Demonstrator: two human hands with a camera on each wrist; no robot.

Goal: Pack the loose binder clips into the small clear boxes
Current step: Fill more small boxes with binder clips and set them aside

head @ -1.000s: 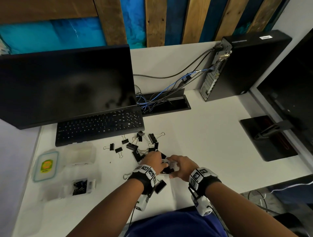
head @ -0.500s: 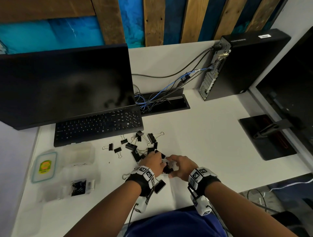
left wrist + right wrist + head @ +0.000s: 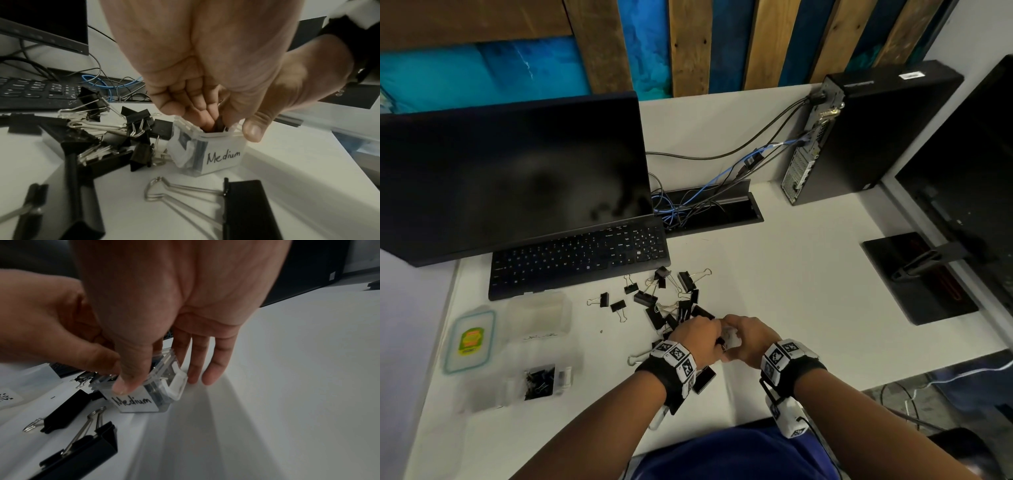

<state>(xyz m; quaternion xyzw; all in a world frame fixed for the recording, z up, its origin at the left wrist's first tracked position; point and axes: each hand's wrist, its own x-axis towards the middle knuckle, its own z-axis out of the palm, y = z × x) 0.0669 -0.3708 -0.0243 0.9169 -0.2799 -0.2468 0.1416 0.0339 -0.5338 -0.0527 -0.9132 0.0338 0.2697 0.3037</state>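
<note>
A small clear box labelled "Medium" stands on the white desk near the front edge. My right hand pinches its rim, thumb on the labelled front, while the other fingers rest on the desk. My left hand pinches a black binder clip and has it in the box's open top. From the head view the left hand and right hand meet over the box. Several loose black binder clips lie in a heap just beyond. A large clip lies in front of the box.
At the left stand a clear box with small clips, an empty clear box and a lid with a yellow-green sticker. Keyboard and monitor are behind, cable tray and tower at back right, monitor stand at right.
Both hands stay together at the Medium box. My left hand has edged a little further over its opening. The loose clips have not moved.
</note>
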